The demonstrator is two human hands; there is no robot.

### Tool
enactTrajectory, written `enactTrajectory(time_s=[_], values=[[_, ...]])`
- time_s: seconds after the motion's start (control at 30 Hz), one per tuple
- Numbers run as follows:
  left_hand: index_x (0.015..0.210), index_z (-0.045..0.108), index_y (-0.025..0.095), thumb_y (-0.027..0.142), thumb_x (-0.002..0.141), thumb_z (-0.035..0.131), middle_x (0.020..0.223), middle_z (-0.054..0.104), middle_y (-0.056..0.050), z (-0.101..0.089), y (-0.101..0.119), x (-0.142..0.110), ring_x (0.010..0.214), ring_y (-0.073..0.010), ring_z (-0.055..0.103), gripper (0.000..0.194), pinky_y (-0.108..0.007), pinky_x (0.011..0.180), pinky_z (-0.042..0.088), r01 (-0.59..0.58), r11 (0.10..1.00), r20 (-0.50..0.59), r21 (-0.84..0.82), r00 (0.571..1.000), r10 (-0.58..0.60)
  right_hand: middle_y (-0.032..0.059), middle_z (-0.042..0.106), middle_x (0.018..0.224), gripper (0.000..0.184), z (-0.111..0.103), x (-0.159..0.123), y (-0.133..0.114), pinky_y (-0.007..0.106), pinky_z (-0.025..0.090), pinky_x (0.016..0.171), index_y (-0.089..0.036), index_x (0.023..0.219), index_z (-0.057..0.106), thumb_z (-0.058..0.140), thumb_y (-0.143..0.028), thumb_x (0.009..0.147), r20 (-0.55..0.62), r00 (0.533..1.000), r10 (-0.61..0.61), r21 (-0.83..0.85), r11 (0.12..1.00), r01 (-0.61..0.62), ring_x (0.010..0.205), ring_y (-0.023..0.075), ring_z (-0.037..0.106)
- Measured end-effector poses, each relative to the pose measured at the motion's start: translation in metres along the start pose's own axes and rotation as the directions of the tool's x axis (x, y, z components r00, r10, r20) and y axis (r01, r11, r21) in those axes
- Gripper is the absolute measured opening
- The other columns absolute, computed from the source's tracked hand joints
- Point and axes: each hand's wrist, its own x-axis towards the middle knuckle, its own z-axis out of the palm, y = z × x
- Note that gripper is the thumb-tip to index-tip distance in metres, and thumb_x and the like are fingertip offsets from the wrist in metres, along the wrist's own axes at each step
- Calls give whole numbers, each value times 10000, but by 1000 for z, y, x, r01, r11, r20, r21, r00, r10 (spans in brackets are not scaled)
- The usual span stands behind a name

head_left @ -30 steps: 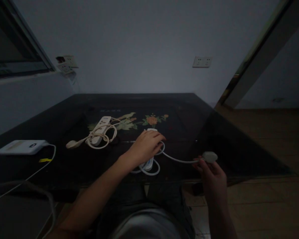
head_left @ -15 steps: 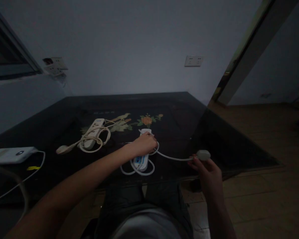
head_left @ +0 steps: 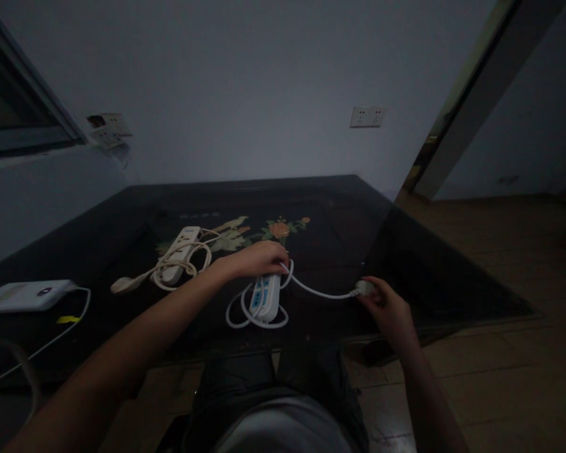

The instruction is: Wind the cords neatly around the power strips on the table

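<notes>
A white power strip (head_left: 266, 301) with blue socket panels lies on the dark table, its cord (head_left: 317, 292) looped around it. My left hand (head_left: 263, 257) is over the strip's far end, hiding that end. Its fingers are closed on the cord there; the exact grip is partly hidden. From there the cord runs right to a pale plug (head_left: 365, 287). My right hand (head_left: 390, 308) pinches this plug near the table's right front part.
A second white power strip (head_left: 185, 245) lies left, under its coiled beige cord with a plug (head_left: 125, 285). A white device (head_left: 28, 296) with a thin cable is farther left, beside a yellow tag (head_left: 68, 319). Wall sockets (head_left: 368, 116) sit behind the dark table (head_left: 330, 201).
My left hand has moved away from me to the strip's far end, uncovering more blue sockets. My right hand has shifted slightly left with the plug, which has turned in my fingers.
</notes>
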Motion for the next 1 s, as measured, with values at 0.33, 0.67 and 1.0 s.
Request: enactTrajectory(time_s=[0.33, 0.67, 1.0], values=[[834, 690, 133, 332, 781, 624, 802, 691, -54, -10, -24, -12, 771, -161, 623, 217, -265, 715, 444, 134, 907, -85, -399, 980, -182, 41, 615, 724, 361, 3, -1, -8, 288, 434, 575, -188, 872, 647, 626, -526, 747, 7, 986, -169, -197, 966, 167, 630, 185, 565], [788, 647, 148, 369, 766, 620, 765, 662, -38, -6, -28, -17, 754, -162, 603, 223, -290, 720, 454, 143, 822, -119, -552, 962, -247, 77, 655, 870, 384, 9, -3, -14, 298, 460, 602, -175, 1072, 663, 545, -457, 839, 107, 961, -255, -124, 955, 268, 632, 169, 557], [877, 657, 161, 307, 884, 500, 862, 670, -43, 3, -21, -27, 803, -136, 603, 214, -261, 750, 438, 38, 978, -196, -203, 977, -79, 79, 669, 877, 297, 29, 1, -31, 321, 462, 646, -182, 1058, 663, 575, -352, 830, 152, 950, -273, -190, 935, 299, 661, 186, 571]])
